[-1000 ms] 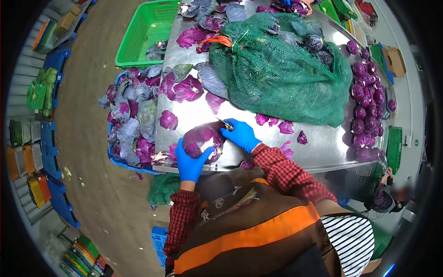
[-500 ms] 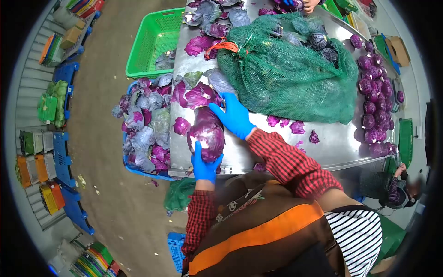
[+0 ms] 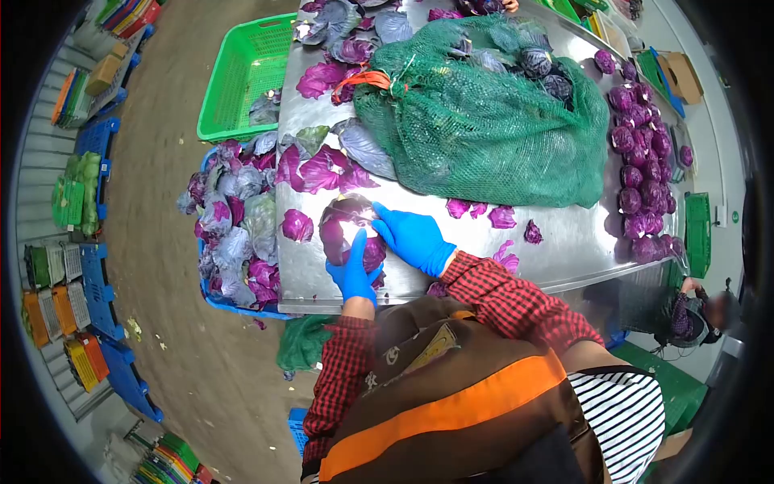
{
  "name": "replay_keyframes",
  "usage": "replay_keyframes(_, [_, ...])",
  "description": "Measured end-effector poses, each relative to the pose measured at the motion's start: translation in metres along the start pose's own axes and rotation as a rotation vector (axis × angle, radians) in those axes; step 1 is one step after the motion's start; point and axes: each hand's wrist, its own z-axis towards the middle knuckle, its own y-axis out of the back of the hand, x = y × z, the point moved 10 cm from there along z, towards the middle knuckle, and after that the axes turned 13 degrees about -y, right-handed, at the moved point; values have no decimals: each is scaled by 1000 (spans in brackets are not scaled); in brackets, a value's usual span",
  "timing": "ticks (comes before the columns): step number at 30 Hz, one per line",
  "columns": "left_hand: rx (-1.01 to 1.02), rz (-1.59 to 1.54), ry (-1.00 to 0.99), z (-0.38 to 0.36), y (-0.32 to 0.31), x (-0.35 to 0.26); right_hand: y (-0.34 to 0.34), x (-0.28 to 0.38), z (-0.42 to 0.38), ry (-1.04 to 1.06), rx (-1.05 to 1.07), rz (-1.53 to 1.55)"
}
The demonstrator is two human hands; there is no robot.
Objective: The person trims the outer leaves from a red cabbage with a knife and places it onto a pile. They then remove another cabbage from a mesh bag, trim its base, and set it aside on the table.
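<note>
A red cabbage (image 3: pixel 337 216) with shiny purple leaves is held just above the steel table's near left corner. My left hand (image 3: pixel 355 270), in a blue glove, cups it from below, thumb up along its front. At the cabbage's upper right side, my gloved right hand (image 3: pixel 418 240) presses its fingers; whether a leaf is pinched there I cannot make out. Loose purple leaves (image 3: pixel 326 169) lie just beyond the cabbage, and a single leaf (image 3: pixel 297 226) rests to its left. A green mesh sack (image 3: pixel 492 153) with cabbages inside lies beyond my right hand.
A blue crate (image 3: pixel 211 302) heaped with outer leaves stands against the table's left side, behind it a green crate (image 3: pixel 211 121). Stacked red cabbages (image 3: pixel 631 199) line the steel table's (image 3: pixel 564 250) right end. Another person's hand (image 3: pixel 510 6) shows at the far edge.
The cabbage has been turned and lifted a little in my hands, showing a rounder side. My right hand has moved down its right side. The whole view has shifted slightly.
</note>
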Motion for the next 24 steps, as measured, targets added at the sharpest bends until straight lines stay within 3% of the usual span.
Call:
replay_keyframes(4, [-117, 13, -54, -3, -3, -8, -2, -7, 6, -6, -70, 74])
replay_keyframes(6, [-95, 6, -59, 2, -6, -7, -6, -19, 11, -116, -75, 125])
replay_keyframes(10, [-108, 89, -83, -1, -2, -7, -14, -36, 21, -136, -155, 100])
replay_keyframes(13, [37, 70, -233, 6, -11, -17, -17, -56, 30, -260, -40, 157])
replay_keyframes(14, [-43, 94, -127, 3, 0, -4, -20, -58, 31, -265, -37, 159])
replay_keyframes(16, [4, 85, -92, 0, 5, -7, -28, -63, 35, -286, 37, 492])
replay_keyframes(21, [64, -79, -54, 15, 14, 10, -14, -47, 53, -331, -161, 423])
replay_keyframes(24, [69, -69, -102, 23, 0, 11, -17, -55, 86, -272, -141, 296])
